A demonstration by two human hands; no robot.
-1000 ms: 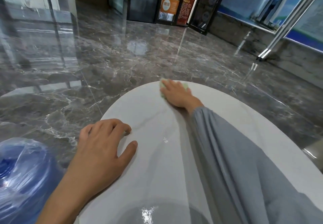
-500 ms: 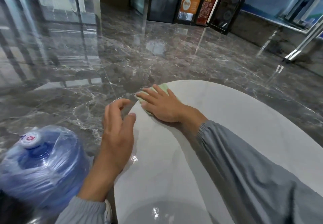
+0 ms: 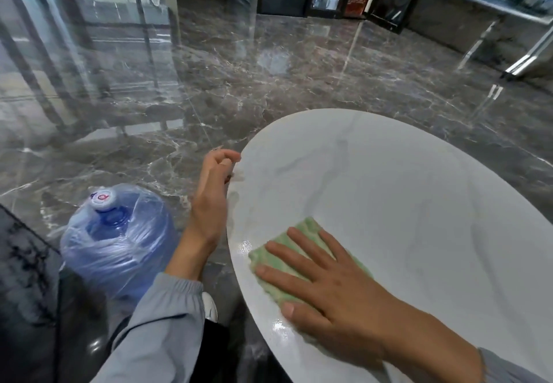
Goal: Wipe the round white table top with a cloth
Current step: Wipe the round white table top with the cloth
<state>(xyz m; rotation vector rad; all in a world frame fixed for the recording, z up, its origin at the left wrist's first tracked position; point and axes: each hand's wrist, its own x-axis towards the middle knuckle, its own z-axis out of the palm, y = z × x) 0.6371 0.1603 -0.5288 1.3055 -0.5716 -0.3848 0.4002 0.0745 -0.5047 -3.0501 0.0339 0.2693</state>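
Note:
The round white table top [image 3: 404,179] fills the right half of the view. A light green cloth [image 3: 279,258] lies flat near its left front edge. My right hand [image 3: 326,287] presses down on the cloth with straight, spread fingers, covering most of it. My left hand [image 3: 212,191] hangs just off the table's left rim, fingers loosely curled, holding nothing; its fingertips are close to the rim.
A large blue water jug [image 3: 116,233] wrapped in clear plastic stands on the floor left of the table, below my left arm. Glossy dark marble floor [image 3: 269,77] surrounds the table. Glass panels stand at the far left, signboards at the back.
My right hand has slid the cloth from the far left edge back toward me along the left side. My left hand has come off the table top and hangs beside the rim. The view turned left.

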